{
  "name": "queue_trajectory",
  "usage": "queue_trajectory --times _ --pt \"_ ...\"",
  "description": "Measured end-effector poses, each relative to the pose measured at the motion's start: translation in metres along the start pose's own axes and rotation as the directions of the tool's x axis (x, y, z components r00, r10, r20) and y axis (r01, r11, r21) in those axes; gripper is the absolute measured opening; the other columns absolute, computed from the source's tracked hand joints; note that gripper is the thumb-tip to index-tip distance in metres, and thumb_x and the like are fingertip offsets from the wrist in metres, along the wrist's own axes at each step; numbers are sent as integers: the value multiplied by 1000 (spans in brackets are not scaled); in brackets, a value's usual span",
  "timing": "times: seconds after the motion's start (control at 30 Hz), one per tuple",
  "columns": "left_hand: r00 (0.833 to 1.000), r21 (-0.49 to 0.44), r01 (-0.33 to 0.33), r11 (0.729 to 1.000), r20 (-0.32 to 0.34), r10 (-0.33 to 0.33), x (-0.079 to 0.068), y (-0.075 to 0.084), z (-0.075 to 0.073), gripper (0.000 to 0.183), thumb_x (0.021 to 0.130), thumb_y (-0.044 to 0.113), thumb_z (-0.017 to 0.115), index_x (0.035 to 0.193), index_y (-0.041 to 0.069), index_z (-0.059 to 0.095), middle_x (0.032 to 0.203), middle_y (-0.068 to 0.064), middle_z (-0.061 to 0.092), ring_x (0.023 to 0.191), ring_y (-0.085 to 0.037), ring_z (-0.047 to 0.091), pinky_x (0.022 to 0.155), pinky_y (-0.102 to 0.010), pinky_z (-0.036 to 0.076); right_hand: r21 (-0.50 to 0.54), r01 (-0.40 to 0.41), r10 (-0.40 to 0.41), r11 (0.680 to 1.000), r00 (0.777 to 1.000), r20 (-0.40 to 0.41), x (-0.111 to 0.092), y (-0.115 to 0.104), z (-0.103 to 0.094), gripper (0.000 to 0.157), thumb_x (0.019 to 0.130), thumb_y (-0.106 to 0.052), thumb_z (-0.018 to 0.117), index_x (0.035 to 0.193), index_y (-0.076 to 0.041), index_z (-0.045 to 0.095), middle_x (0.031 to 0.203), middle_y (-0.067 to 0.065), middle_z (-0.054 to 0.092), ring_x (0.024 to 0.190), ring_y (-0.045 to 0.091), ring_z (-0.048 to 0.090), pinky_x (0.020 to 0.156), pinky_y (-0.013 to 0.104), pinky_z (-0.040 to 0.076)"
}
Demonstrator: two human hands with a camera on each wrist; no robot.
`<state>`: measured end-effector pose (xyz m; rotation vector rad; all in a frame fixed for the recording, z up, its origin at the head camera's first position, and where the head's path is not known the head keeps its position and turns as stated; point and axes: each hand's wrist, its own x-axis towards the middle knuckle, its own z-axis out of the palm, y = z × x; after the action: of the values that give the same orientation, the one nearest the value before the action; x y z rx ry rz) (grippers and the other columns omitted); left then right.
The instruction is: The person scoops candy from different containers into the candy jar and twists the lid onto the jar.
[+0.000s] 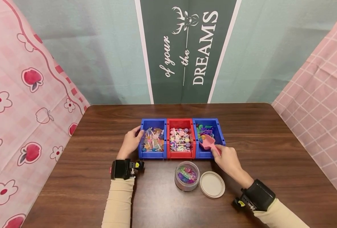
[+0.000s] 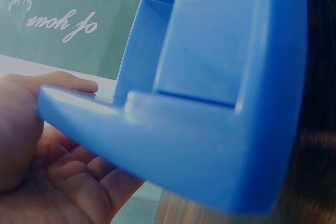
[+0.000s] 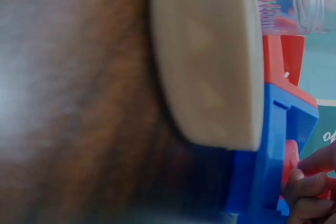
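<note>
In the head view my right hand (image 1: 226, 159) holds a small pink scoop (image 1: 207, 142) by its handle. The scoop's bowl dips into the right blue bin (image 1: 220, 136), against colorful translucent beads (image 1: 204, 130). At the opposite end, my left hand (image 1: 130, 142) grips the side wall of the left blue bin (image 1: 153, 155), thumb at the rim and fingers outside. That bin contains small lollipop-shaped and star-like pieces. The right wrist view catches the right hand's fingers (image 3: 310, 195) pinching the scoop handle; the bowl is hidden there.
Between the blue bins stands a red bin (image 1: 181, 155) of tiny lollipop pieces. A clear round jar (image 1: 187, 186) partly filled with colorful beads stands in front, with an off-white lid (image 1: 212, 184) lying beside it on the brown wooden table (image 1: 94, 136).
</note>
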<state>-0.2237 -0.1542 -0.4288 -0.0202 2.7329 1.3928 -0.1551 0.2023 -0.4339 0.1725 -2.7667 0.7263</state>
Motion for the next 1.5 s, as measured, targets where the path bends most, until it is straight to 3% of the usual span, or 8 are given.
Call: queue_trajectory --times 0.2,0.4,0.6,0.8,1.03,1.2,1.5 --pt "1000 1 -2 1000 -3 2 1 1 0 49 103 24 43 144 -2 41 141 -26 51 125 -39 56 108 -51 44 30 60 -57 998 994 -96 -7 7 4 19 84 -6 69 95 9 71 56 7 57 53 13 44 49 24 36" --pt "1000 -2 -6 1000 1 6 1 2 -1 49 103 24 43 144 -2 40 142 -27 50 126 -39 55 108 -51 43 65 45 -34 997 986 -164 -12 12 6 16 81 -4 72 93 7 72 56 7 57 51 7 39 46 20 32" --pt "1000 7 -2 1000 4 2 1 2 -1 49 103 24 43 144 -2 39 142 -27 50 126 -39 55 108 -51 43 35 42 -37 999 992 -119 -8 7 7 20 83 -6 71 96 9 71 55 8 57 52 14 44 49 25 37" --pt "1000 8 -6 1000 3 6 1 1 0 49 103 24 43 144 -2 40 141 -27 51 124 -38 56 107 -51 44 -17 -18 17 1000 1000 -26 0 -4 4 23 87 -10 67 100 8 70 57 11 59 55 22 49 50 32 39" --pt "1000 1 -9 1000 -5 9 1 0 -3 49 103 23 43 144 -3 40 142 -27 50 124 -38 56 109 -51 43 -76 -3 8 997 998 63 6 -8 2 13 88 -9 65 91 4 67 55 7 52 53 21 47 48 31 36" --pt "1000 6 -7 1000 -7 7 1 -1 -2 49 103 23 44 144 -3 40 142 -27 50 125 -39 55 109 -51 43 -134 0 17 991 992 123 11 -11 0 15 88 -9 63 85 6 62 60 13 56 53 25 52 46 37 41" --pt "1000 9 -10 1000 -1 10 0 -1 -1 49 103 24 44 144 -3 40 142 -27 49 126 -40 55 108 -52 43 -78 2 0 997 1000 31 5 -11 2 13 88 -5 62 88 7 62 64 16 59 59 29 55 54 45 46"
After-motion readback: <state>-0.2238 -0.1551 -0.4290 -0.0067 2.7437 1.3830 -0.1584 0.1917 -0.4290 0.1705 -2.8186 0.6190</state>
